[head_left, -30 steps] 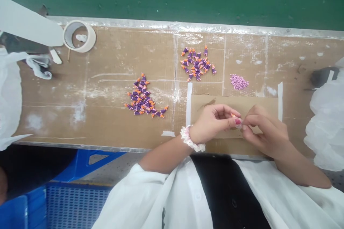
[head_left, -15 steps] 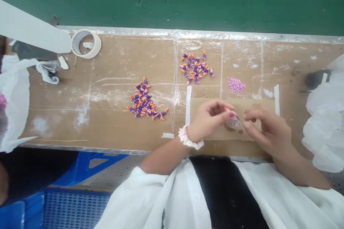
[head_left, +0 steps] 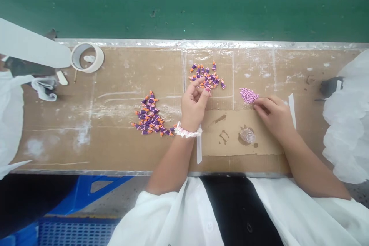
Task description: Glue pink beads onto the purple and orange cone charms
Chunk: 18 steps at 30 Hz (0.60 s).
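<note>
My left hand, wearing a white and pink scrunchie, reaches to the near edge of the upper pile of small purple figurines with orange tops. Its thumb and fingers are drawn together there; what lies between them is hidden. At the right edge of a heap of tiny pink beads, my right hand has thumb and forefinger pinched, and anything held is too small to make out. A small clear cup stands on a wet spot on the taped-down cardboard piece, between my forearms.
Another pile of the purple figurines lies left of my left arm. A tape roll sits at the far left, near a white strip. White crumpled plastic bulges over the right side. Below the table is a blue crate.
My left hand has moved up and left from the clear cup to the upper figurine pile. My right hand has moved up to the pink beads. The view has shifted slightly.
</note>
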Tool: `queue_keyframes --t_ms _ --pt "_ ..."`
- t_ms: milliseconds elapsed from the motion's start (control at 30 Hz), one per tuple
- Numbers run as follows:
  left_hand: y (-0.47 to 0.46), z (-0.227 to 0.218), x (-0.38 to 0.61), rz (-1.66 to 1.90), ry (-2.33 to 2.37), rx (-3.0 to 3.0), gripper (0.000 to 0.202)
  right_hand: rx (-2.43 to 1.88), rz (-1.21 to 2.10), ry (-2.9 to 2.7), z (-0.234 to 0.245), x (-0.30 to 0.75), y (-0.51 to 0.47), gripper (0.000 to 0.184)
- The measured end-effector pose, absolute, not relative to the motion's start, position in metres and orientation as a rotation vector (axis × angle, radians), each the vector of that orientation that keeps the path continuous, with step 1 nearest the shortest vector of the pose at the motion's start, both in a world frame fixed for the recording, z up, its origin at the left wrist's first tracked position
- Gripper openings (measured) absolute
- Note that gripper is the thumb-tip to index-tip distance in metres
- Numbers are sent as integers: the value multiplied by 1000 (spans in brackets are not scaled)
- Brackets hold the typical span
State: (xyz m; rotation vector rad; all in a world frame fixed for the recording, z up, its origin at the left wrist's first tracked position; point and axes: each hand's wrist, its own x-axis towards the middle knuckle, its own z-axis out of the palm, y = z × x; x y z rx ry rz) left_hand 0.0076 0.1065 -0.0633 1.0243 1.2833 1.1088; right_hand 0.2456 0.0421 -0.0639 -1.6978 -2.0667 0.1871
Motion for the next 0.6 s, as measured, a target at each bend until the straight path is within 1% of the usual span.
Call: queue_keyframes --t_ms 100,167,267,433,500,600 --pt "97 -53 13 1060 1273 1058 20 -1716 145 -2053 -65 244 42 8" --pt "91 -47 17 1010 1244 1083 16 -1728 124 -2067 -65 243 43 8" --pt "83 -41 23 943 1202 1113 13 -1747 109 -2122 -66 241 45 10" --pt "74 -40 28 893 1153 1100 17 -1844 -22 -2208 -68 238 48 18" --pt "70 -40 30 870 1130 1115 17 -1795 64 -2143 -64 238 47 18" --pt "62 -39 34 816 1053 1115 16 -1609 437 -1871 -49 235 40 13"
